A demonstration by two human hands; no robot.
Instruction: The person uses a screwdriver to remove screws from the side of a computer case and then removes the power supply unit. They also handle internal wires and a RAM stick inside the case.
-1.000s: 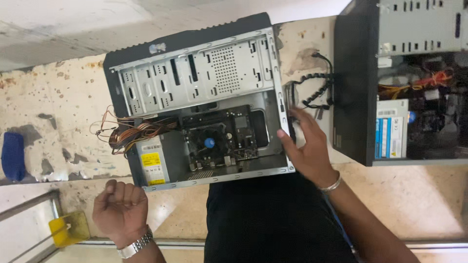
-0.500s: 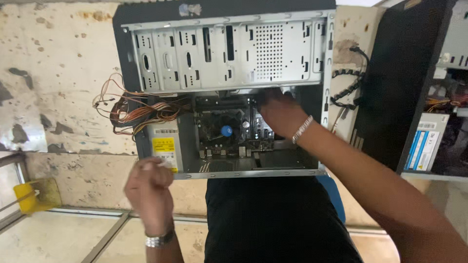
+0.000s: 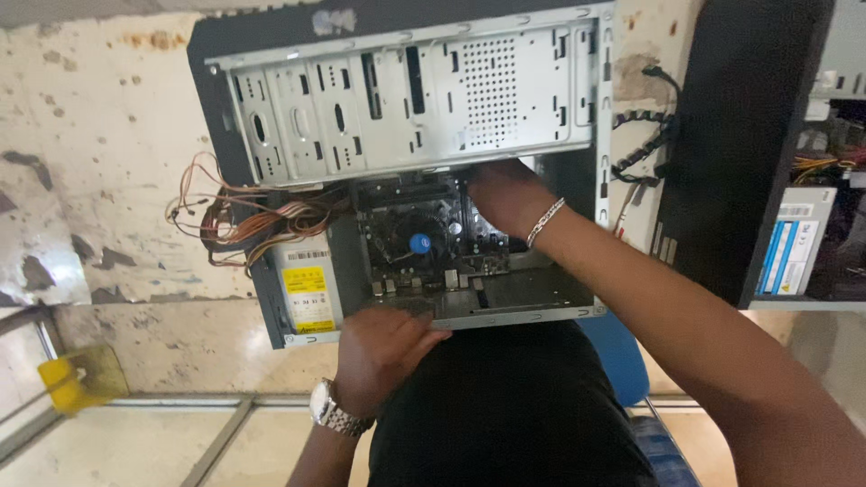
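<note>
An open computer case lies on its side on a worn table. Inside it are a motherboard, a round cooler fan with a blue centre, and a grey power supply with a yellow label. My right hand, a bracelet on its wrist, reaches into the case over the motherboard. Its fingertips are hidden under the metal drive cage. My left hand, with a wristwatch, grips the case's near rim beside the power supply.
Orange and yellow wires spill out of the case's left side. A second dark computer case stands close on the right, with a coiled black cable between the two. A yellow object sits low at the left.
My right hand has gone from the case's right side deeper inside, up to the drive cage. My left hand has come up from a fist below the table to the case's near rim.
</note>
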